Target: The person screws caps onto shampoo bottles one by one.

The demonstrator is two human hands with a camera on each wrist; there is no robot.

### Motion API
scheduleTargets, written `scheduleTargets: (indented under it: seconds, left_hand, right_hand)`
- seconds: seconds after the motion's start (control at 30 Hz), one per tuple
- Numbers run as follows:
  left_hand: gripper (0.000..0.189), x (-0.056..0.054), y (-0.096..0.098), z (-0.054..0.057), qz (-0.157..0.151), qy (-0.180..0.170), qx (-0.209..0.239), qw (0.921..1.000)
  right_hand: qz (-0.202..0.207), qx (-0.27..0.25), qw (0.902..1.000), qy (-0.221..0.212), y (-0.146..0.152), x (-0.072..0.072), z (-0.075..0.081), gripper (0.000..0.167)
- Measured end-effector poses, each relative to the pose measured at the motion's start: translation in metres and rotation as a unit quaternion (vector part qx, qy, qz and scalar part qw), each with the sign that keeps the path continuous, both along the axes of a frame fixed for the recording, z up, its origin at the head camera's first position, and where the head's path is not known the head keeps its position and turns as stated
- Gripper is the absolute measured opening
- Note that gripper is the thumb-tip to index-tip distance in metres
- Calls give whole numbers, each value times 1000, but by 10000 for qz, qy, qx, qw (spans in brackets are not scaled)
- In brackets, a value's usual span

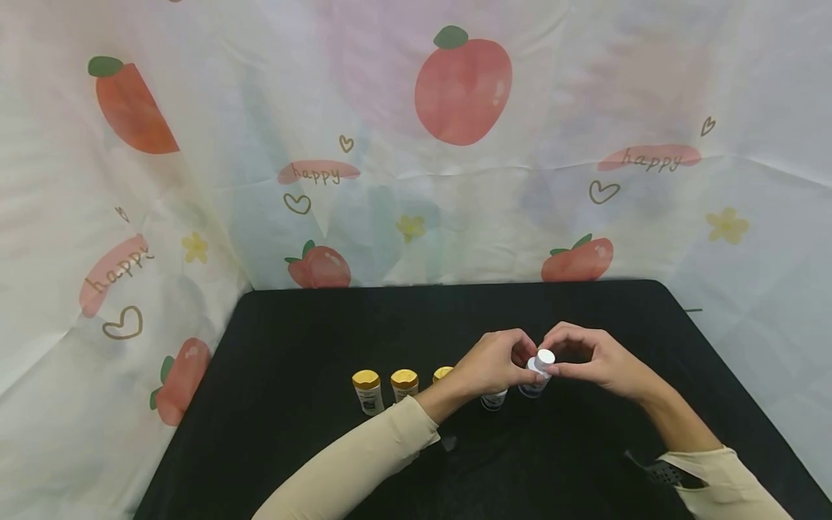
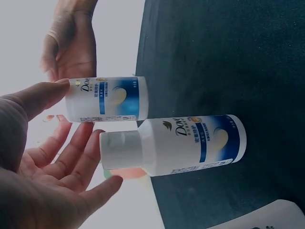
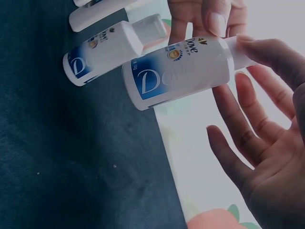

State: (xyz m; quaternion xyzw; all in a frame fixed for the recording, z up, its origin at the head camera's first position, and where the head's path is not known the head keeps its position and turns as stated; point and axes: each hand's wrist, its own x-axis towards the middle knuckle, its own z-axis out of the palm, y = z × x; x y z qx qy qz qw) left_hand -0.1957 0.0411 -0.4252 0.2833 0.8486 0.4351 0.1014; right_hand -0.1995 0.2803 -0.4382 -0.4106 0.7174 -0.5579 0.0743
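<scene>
A small white Dove bottle (image 1: 534,386) with a blue label is between both hands at the right of the row. My left hand (image 1: 490,365) pinches it near the shoulder, the thumb (image 2: 45,95) lying on its front. My right hand (image 1: 607,361) holds its white cap, with the thumb (image 3: 271,55) against it and the other fingers spread behind. The right wrist view shows the bottle tilted; whether its base touches the table cannot be told. A second white Dove bottle (image 2: 190,145) stands just left of it, partly hidden by the left hand in the head view.
Further left on the black table (image 1: 292,339) stand yellow-capped bottles: one at the end (image 1: 369,396), another beside it (image 1: 404,383), and a third (image 1: 443,373) mostly behind the left forearm. A printed cloth (image 1: 390,108) hangs behind the table and along its left side.
</scene>
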Motion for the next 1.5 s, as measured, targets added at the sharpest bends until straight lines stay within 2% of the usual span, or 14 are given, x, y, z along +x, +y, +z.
scheduleTargets:
  seconds: [0.3,0.5,0.73,1.1,1.27,1.5]
  left_hand:
    - [24,4,1,-5,82,335,-589,9977]
    - [22,5,4,-7,13,599,-917,9940]
    - [20,5,5,-8,39,616,-968,9934]
    - [21,8,6,-11,158,361,-985,9944]
    - [17,9,8,-11,271,268,-1170,9924]
    - [14,10,11,-14,337,328,-1440,9885]
  right_hand:
    - [72,26,9999,-112,1,0,-15,35]
    - [52,67,9998,-202,1,1,-22,34]
    - [34,109,9997,-224,2,1,-26,34]
    - [103,57,9996,-272,3,0,-34,31]
    - [62,158,9992,-351,4,1,-38,31]
    - [26,205,9992,-351,5,2,-43,31]
